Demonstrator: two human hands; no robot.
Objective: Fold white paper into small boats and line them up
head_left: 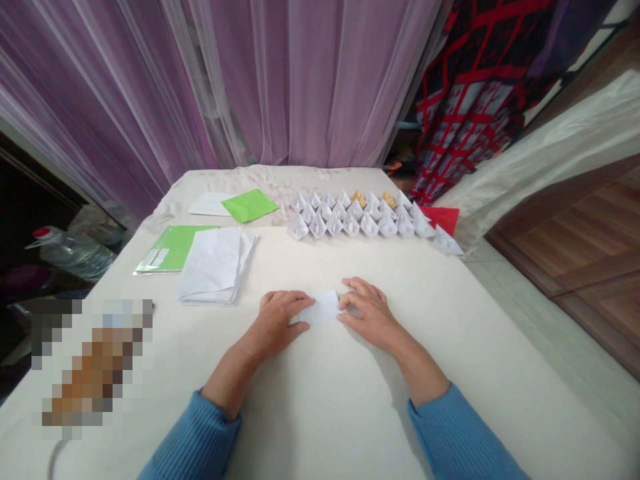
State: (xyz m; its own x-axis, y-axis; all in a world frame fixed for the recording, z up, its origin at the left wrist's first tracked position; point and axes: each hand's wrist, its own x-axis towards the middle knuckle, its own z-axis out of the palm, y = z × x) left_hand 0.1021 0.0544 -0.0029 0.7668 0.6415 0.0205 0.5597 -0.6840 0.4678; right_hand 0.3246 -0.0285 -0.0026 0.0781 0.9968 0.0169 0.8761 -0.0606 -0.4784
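Observation:
A small folded piece of white paper (324,309) lies on the cloth-covered table between my hands. My left hand (280,320) holds its left edge, thumb below and index finger above. At the right edge, my right hand (367,312) grips the paper between thumb and index finger, with the other fingers raised and curved. Beyond them, several folded white paper boats (369,225) stand in close rows, and a yellow one (389,199) is among those at the back.
To the left lie a stack of white paper sheets (213,263), a packet of green paper (170,247), and a green sheet (250,205). A red paper (444,219) rests at the right edge. A pixelated patch (100,363) covers something at the left front. Curtains (320,80) hang behind.

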